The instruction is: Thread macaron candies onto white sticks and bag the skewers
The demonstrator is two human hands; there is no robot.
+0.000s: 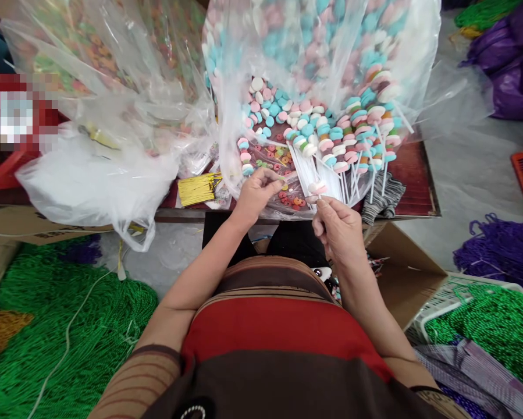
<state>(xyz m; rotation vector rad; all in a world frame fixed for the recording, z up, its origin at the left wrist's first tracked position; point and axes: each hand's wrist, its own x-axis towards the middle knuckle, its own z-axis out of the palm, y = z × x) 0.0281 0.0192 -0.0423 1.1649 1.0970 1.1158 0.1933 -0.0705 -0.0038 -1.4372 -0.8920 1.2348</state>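
Note:
My right hand (pixel 342 230) is closed on a stick, mostly hidden by the fingers, with a pink-and-white candy piece (pixel 317 187) at its upper end. To its left, my left hand (pixel 259 195) pinches what looks like a small greenish ring at the fingertips. Just beyond the hands, coloured candy rings (pixel 283 154) lie on clear plastic. A bundle of white sticks (pixel 305 169) lies between and behind the hands. Farther back are loose pink, blue and white candy discs (pixel 270 107). Finished-looking candy skewers (pixel 361 131) are piled at the right, their white sticks pointing toward me.
Large clear bags (pixel 322 41) of candy stand at the back of the dark red table (pixel 418 186). A yellow bundle of ties (pixel 198 189) and a white plastic bag (pixel 99 174) sit left. A grey knitted glove (pixel 383 198) lies right, above an open cardboard box (pixel 405 273). Green cords (pixel 69 314) cover the floor left.

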